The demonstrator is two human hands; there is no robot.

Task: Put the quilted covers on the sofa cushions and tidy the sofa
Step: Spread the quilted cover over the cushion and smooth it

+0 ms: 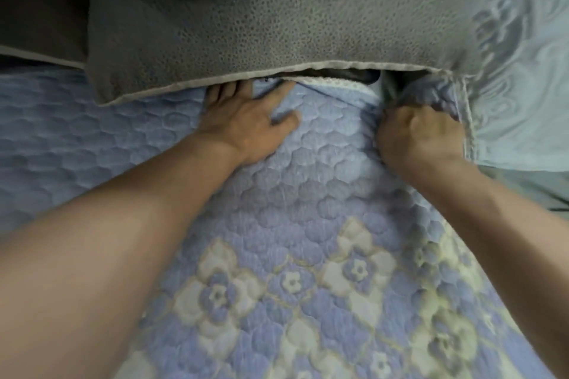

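Both bare forearms reach forward over the quilted cover [308, 194], a blue floral-stitched sheet spread across the sofa seat. At its far edge, the left hand [246, 126] lies flat with fingers [224, 92] spread, their tips pushed under the grey back cushion [277, 18]. Just to the right, the right hand [421, 135] is curled into a fist, bunching the cover's far corner beside a pale patterned cushion [520, 71].

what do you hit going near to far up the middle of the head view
flower-patterned part of the quilted cover → plain blue quilting → white lace edge → grey cushion
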